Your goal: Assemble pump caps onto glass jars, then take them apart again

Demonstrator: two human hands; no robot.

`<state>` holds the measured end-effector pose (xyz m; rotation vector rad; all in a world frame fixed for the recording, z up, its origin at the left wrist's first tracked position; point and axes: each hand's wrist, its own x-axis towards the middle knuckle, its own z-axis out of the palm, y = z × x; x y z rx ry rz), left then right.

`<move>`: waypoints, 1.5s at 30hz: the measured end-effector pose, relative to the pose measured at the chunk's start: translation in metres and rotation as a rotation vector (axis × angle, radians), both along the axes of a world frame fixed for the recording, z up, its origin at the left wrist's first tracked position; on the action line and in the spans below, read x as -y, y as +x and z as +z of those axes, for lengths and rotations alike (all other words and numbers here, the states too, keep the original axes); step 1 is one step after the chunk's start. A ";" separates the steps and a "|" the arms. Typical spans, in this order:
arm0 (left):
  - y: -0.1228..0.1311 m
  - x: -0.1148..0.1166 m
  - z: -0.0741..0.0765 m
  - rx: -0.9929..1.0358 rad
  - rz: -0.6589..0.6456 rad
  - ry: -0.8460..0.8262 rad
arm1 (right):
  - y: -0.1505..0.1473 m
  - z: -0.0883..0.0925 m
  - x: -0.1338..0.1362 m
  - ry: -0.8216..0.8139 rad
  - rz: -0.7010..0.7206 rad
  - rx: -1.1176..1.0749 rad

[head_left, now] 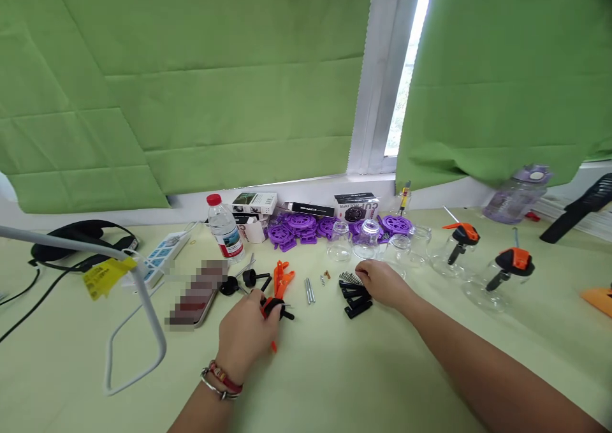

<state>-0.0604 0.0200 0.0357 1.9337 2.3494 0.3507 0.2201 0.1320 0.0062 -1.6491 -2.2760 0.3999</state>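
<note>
My left hand [251,328] is closed round a black-and-orange plastic part [272,307] with a thin metal rod sticking out to the right. An orange tip shows below its fingers. My right hand [382,283] reaches to a small heap of metal springs [351,278], its fingertips pinched together; what they hold, if anything, is hidden. Just beneath lie several black plastic handles [357,304]. Between the hands are a few metal pins [310,291] and some tiny metal pieces [322,280]. Loose orange clip-shaped parts [283,277] and black knob-like parts [249,278] lie beyond my left hand.
Purple plastic wheel-like parts [301,222], small boxes [255,202] and clear glass jars [340,242] stand behind. Two jars with black-and-orange tops [515,262] are at right. Left are a water bottle [224,229], a phone [198,296], a power strip [165,257] and a grey-white tubular frame [155,331].
</note>
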 end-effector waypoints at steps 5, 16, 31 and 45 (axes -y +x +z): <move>0.007 0.002 -0.003 -0.050 -0.069 -0.128 | -0.019 0.012 0.027 -0.047 0.124 -0.160; 0.013 0.006 -0.009 0.179 -0.404 0.009 | -0.074 0.003 0.061 -0.567 0.235 -0.600; 0.012 0.004 -0.010 0.746 -0.682 0.178 | -0.094 0.016 0.048 -0.797 0.165 -0.953; 0.002 0.002 -0.006 1.915 -0.309 0.182 | -0.104 -0.014 0.030 0.139 0.345 -0.110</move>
